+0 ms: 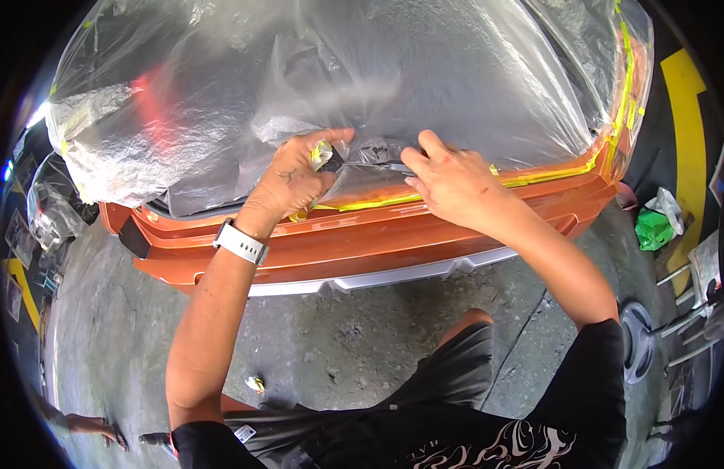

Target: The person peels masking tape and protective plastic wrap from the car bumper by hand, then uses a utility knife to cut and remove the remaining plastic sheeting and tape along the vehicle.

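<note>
My left hand (299,176), with a white-banded watch at its wrist, is at the top edge of an orange car bumper (362,246). Its thumb and fingers close around crumpled yellow masking tape (321,154), next to a small dark piece whose kind I cannot make out. To the right, my right hand (453,180) grips a thin metal tool (381,165) pointing left toward the dark piece; its kind is unclear. Clear plastic sheeting (471,94) covers the car behind both hands. Yellow tape (550,173) runs along the sheet's lower edge.
A green plastic bag (654,229) lies on the floor at right, near a wheel rim (636,342) and a metal-legged chair (682,328). A crumpled scrap (255,384) is on the concrete floor (323,336). Another person's foot (104,428) shows at lower left.
</note>
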The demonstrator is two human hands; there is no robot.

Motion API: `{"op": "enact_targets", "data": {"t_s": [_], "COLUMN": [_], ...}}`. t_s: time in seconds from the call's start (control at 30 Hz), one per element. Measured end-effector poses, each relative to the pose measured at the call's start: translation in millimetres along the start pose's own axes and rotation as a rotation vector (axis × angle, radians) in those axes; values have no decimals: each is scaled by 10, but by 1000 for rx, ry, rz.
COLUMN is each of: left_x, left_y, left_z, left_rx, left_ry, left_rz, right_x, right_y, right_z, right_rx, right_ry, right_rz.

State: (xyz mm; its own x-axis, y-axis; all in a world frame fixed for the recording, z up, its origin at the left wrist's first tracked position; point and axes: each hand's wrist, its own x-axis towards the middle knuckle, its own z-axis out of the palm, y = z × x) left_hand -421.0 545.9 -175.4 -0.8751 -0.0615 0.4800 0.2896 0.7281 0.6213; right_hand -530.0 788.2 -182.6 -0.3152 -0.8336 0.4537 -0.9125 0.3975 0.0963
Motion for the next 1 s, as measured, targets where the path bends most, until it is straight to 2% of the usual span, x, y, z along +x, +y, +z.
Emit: {"op": "enact_targets", "data": {"t_s": [0.03, 0.1, 0.27, 0.43, 0.53, 0.6, 0.77, 0.83, 1.0], "left_x": [-16, -66, -40, -64, -102, -108, -91, -68, -57], "left_y": [26, 111, 157, 290, 294, 281, 382, 306, 364], "left_z": [-25, -96, -88, -69, -104, -108, -123, -123, -158], "left_rx": [-4, -28, -102, -256, -328, -356, -353, -343, -348], "left_ry": [3, -95, -82, -87, -90, -40, -46, -30, -15], "left_rz": [-1, -144, -126, -71, -154, -119, -131, -19, -18], "right_x": [32, 80, 232, 333, 192, 42, -288, -404, -621], "right_y": [-32, -83, -159, -181, -19, 163, 579, 740, 1028], "right_z": [11, 48, 151, 230, 181, 139, 129, 111, -24], "right_rx": [-17, -34, -181, -202, -219, -308, -394, -438, -566], "right_ry": [-6, -20, 82, 60, 88, -3, 10, 30, 43], "right_rz": [-7, -18, -109, -110, -97, 32, 74, 114, 131]}}
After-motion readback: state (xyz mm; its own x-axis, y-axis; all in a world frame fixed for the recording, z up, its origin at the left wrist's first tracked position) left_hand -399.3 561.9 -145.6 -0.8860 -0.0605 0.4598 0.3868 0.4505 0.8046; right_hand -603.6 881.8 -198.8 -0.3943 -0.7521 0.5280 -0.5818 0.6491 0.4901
